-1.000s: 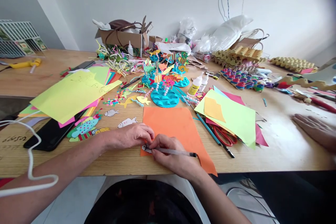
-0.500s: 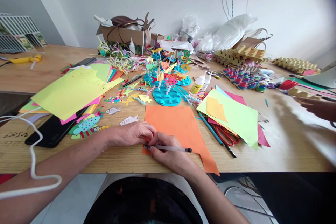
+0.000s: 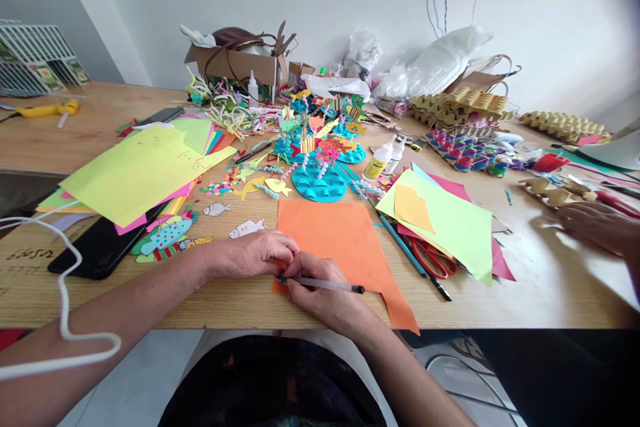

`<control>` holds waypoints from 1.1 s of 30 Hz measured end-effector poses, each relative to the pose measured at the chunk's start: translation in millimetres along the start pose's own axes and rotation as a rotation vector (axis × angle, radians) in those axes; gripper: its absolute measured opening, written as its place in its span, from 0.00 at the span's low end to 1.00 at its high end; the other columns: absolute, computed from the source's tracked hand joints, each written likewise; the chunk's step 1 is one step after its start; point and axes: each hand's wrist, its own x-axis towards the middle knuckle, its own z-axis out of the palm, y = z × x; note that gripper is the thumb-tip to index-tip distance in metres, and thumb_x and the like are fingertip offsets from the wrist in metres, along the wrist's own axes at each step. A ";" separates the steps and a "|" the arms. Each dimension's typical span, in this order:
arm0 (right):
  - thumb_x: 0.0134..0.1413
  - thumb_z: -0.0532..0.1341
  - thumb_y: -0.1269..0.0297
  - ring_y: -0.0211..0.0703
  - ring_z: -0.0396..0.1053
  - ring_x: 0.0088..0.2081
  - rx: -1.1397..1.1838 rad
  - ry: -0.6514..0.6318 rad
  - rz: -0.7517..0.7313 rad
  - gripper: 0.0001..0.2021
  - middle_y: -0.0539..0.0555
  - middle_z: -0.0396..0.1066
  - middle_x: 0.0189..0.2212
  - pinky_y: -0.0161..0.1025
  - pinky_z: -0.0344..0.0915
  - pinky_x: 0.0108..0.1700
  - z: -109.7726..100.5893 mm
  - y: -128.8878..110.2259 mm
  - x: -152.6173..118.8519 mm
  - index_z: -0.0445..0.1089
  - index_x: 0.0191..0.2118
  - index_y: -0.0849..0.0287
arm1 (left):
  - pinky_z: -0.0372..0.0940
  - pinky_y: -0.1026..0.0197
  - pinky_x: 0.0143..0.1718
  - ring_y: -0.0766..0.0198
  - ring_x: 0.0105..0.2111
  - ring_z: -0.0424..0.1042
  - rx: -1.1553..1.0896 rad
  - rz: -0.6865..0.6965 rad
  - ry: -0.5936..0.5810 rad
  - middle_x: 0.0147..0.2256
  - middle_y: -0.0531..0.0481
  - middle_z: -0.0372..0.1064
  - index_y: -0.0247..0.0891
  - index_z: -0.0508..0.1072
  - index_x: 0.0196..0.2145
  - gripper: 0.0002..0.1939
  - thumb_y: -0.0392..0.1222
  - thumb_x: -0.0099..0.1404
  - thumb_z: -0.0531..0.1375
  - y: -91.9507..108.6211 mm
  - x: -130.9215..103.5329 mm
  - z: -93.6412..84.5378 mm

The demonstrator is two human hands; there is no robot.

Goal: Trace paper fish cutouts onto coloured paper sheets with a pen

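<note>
My right hand [image 3: 323, 290] grips a pen [image 3: 334, 285] with a clear barrel and dark end cap, its tip low by my left fingers. Curled inward, my left hand [image 3: 260, 253] pinches orange paper at the fingertips; whether this is a loose piece or the sheet's edge is hidden. Both hands meet over the lower left of a large orange sheet [image 3: 330, 230], which has a cut-away lower edge and a strip hanging over the table front. A white paper fish [image 3: 248, 228] and a grey striped fish [image 3: 217, 209] lie beyond my left wrist.
Blue bases with paper fish [image 3: 319, 181] stand ahead, near glue bottles [image 3: 379, 160]. Coloured sheets [image 3: 450, 220], red-handled scissors [image 3: 435, 260] and pencils lie right. Left are yellow paper [image 3: 135, 173], a black phone [image 3: 95, 253] and a white cable [image 3: 64, 293]. Another person's hand [image 3: 595, 223] is far right.
My hands and the pen have hardly moved. At far right, the other person's hand has come down to the table beside an egg-carton piece. The view has shifted slightly.
</note>
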 end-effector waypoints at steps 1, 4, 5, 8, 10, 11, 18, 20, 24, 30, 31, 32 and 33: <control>0.45 0.57 0.76 0.35 0.65 0.26 -0.002 -0.002 -0.002 0.06 0.48 0.70 0.24 0.30 0.57 0.28 0.0 -0.1 -0.1 0.69 0.27 0.60 | 0.60 0.63 0.44 0.60 0.41 0.67 0.002 0.000 -0.001 0.40 0.46 0.70 0.37 0.73 0.30 0.10 0.32 0.66 0.54 0.6 0.1 -0.2; 0.46 0.57 0.75 0.35 0.65 0.27 -0.006 -0.011 -0.009 0.06 0.48 0.70 0.25 0.30 0.57 0.28 0.0 0.0 -0.4 0.69 0.27 0.59 | 0.60 0.63 0.44 0.60 0.41 0.67 0.009 0.000 -0.003 0.39 0.46 0.70 0.37 0.73 0.29 0.10 0.32 0.65 0.54 1.9 0.3 -0.8; 0.46 0.57 0.75 0.35 0.65 0.27 -0.007 -0.012 -0.010 0.06 0.48 0.70 0.25 0.30 0.57 0.28 0.0 0.2 -0.5 0.69 0.27 0.59 | 0.60 0.63 0.43 0.60 0.41 0.67 0.011 0.000 -0.003 0.39 0.46 0.70 0.37 0.73 0.29 0.10 0.32 0.66 0.54 2.0 0.3 -0.9; 0.46 0.57 0.75 0.35 0.64 0.26 -0.007 -0.013 -0.012 0.05 0.48 0.69 0.24 0.30 0.57 0.28 0.1 0.8 -0.8 0.69 0.27 0.59 | 0.60 0.63 0.44 0.60 0.41 0.67 0.013 -0.001 -0.006 0.38 0.46 0.70 0.37 0.72 0.29 0.10 0.31 0.65 0.54 1.1 -0.1 -0.8; 0.46 0.57 0.75 0.35 0.64 0.26 -0.002 -0.011 -0.017 0.05 0.48 0.69 0.24 0.30 0.57 0.28 0.1 1.2 -0.9 0.68 0.27 0.59 | 0.60 0.63 0.44 0.60 0.41 0.67 0.012 -0.003 -0.007 0.39 0.46 0.69 0.36 0.72 0.29 0.09 0.31 0.65 0.54 0.0 -0.4 -0.3; 0.46 0.57 0.75 0.35 0.64 0.26 0.001 -0.009 -0.021 0.05 0.48 0.69 0.24 0.30 0.57 0.28 0.1 1.4 -0.9 0.68 0.27 0.59 | 0.60 0.63 0.44 0.60 0.42 0.67 0.011 -0.004 -0.008 0.39 0.45 0.69 0.36 0.73 0.30 0.09 0.31 0.65 0.54 -0.6 -0.5 0.0; 0.46 0.57 0.75 0.35 0.64 0.26 -0.019 0.021 -0.027 0.05 0.48 0.69 0.24 0.30 0.57 0.28 1.5 2.6 -0.5 0.68 0.27 0.59 | 0.60 0.63 0.44 0.60 0.41 0.67 0.005 -0.004 -0.012 0.39 0.45 0.69 0.36 0.73 0.30 0.09 0.30 0.65 0.54 -1.0 0.1 0.3; 0.46 0.57 0.75 0.35 0.64 0.25 -0.027 0.025 -0.025 0.05 0.47 0.69 0.23 0.30 0.57 0.28 1.9 2.5 -0.5 0.68 0.27 0.59 | 0.60 0.63 0.44 0.60 0.41 0.67 0.003 -0.003 -0.011 0.39 0.46 0.69 0.36 0.72 0.30 0.09 0.31 0.65 0.54 -0.3 0.2 0.2; 0.46 0.57 0.75 0.34 0.63 0.25 -0.022 0.017 -0.030 0.05 0.47 0.68 0.23 0.30 0.57 0.28 2.3 2.9 -0.7 0.67 0.27 0.59 | 0.60 0.64 0.43 0.61 0.41 0.68 -0.006 0.004 -0.002 0.38 0.46 0.69 0.36 0.72 0.29 0.09 0.31 0.65 0.54 -0.3 0.3 0.9; 0.47 0.57 0.74 0.35 0.64 0.26 -0.018 0.022 -0.032 0.05 0.47 0.68 0.24 0.30 0.58 0.28 3.6 4.8 -0.6 0.67 0.28 0.58 | 0.61 0.63 0.44 0.60 0.41 0.68 -0.015 0.011 0.016 0.38 0.46 0.69 0.37 0.72 0.29 0.09 0.32 0.65 0.54 -1.8 0.5 1.6; 0.47 0.57 0.74 0.35 0.64 0.26 -0.018 0.024 -0.030 0.05 0.47 0.68 0.24 0.30 0.57 0.28 3.7 4.8 -0.6 0.67 0.28 0.58 | 0.61 0.63 0.44 0.60 0.41 0.68 -0.016 0.011 0.016 0.38 0.46 0.69 0.37 0.72 0.29 0.09 0.32 0.65 0.54 -1.8 0.4 1.6; 0.47 0.57 0.74 0.35 0.64 0.26 -0.017 0.026 -0.029 0.05 0.47 0.68 0.24 0.30 0.57 0.28 3.8 4.7 -0.5 0.67 0.27 0.58 | 0.61 0.63 0.44 0.60 0.41 0.68 -0.017 0.011 0.014 0.38 0.46 0.69 0.37 0.72 0.29 0.09 0.32 0.65 0.54 -1.8 0.3 1.6; 0.47 0.57 0.74 0.35 0.63 0.26 -0.015 0.027 -0.029 0.04 0.47 0.68 0.23 0.30 0.57 0.27 3.9 4.6 -0.5 0.67 0.27 0.58 | 0.61 0.63 0.44 0.60 0.41 0.68 -0.017 0.010 0.013 0.38 0.46 0.70 0.37 0.72 0.29 0.10 0.32 0.65 0.54 -1.7 0.2 1.6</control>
